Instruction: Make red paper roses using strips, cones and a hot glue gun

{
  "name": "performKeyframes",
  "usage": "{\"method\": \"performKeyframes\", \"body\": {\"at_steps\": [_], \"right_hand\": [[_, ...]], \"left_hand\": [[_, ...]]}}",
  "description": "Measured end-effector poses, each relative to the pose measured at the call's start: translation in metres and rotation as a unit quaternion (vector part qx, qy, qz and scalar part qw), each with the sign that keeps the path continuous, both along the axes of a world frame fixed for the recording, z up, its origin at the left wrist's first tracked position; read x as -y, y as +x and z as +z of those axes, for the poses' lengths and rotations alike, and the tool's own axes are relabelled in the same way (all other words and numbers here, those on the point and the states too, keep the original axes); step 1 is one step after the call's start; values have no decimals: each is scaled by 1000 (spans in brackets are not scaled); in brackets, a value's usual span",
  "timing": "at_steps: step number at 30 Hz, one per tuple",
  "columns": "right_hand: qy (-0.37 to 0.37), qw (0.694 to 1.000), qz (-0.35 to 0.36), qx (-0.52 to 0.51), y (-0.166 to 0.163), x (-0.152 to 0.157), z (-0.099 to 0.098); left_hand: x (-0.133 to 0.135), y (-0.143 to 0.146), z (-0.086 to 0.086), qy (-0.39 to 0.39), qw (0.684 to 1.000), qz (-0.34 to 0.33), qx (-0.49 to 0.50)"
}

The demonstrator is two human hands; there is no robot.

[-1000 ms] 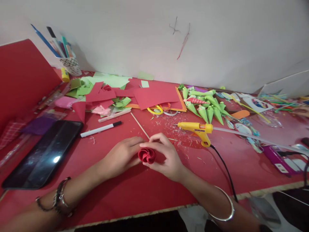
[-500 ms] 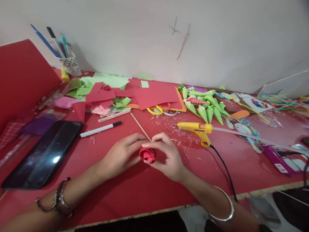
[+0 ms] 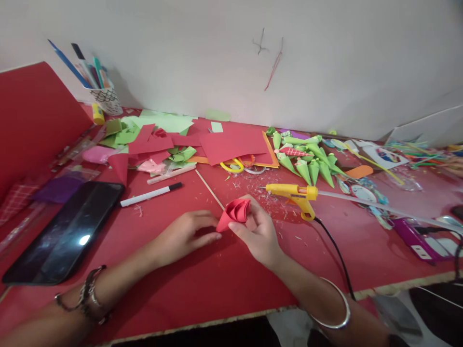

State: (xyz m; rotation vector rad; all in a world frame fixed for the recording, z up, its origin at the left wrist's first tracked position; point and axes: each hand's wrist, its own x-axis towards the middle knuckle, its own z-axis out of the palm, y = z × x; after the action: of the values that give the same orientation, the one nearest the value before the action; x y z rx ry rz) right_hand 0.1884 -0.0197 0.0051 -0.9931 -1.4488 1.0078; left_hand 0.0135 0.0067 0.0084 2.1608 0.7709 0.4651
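My right hand (image 3: 258, 233) pinches a rolled red paper rose (image 3: 235, 212), thumb in front and fingers behind. The rose is tilted, its spiral opening facing up and right and its narrow point down and left. Beside that point is my left hand (image 3: 193, 233), thumb and fingers apart; whether they touch the paper is hard to tell. A thin wooden stick (image 3: 210, 189) runs from the table behind the rose, which hides its near end. To the right lies a yellow hot glue gun (image 3: 292, 193) with a glue stick in its back.
A phone (image 3: 65, 231) and a white marker (image 3: 150, 194) lie at left. Red paper sheets (image 3: 235, 146) and yellow-handled scissors (image 3: 233, 166) are behind my hands. Several green paper cones (image 3: 314, 168) sit at back right. The glue gun's black cord (image 3: 334, 250) crosses the table's front edge.
The rose has tipped from facing me to showing its side, and rises slightly to the right in my right hand. My left fingers have drawn back to its pointed end.
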Motion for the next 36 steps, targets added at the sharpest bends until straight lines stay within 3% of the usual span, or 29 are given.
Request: {"method": "performKeyframes", "body": {"at_steps": [6, 14, 19, 23, 30, 36], "right_hand": [[-67, 997, 8, -44, 1, -2, -9], [-71, 994, 68, -55, 0, -5, -10], [-56, 994, 81, -43, 0, -4, -11], [-45, 994, 93, -34, -1, -3, -11], [-56, 992, 110, 11, -2, 0, -8], [-54, 991, 118, 44, -1, 3, -5]], "left_hand": [[0, -1, 0, -46, 999, -12, 5], [-3, -3, -1, -204, 974, 47, 86], [-3, -3, -1, -241, 960, 73, 125], [-2, -1, 0, -218, 962, 92, 134], [-4, -2, 4, -162, 959, 207, 107], [-8, -6, 0, -97, 957, 257, 90]]}}
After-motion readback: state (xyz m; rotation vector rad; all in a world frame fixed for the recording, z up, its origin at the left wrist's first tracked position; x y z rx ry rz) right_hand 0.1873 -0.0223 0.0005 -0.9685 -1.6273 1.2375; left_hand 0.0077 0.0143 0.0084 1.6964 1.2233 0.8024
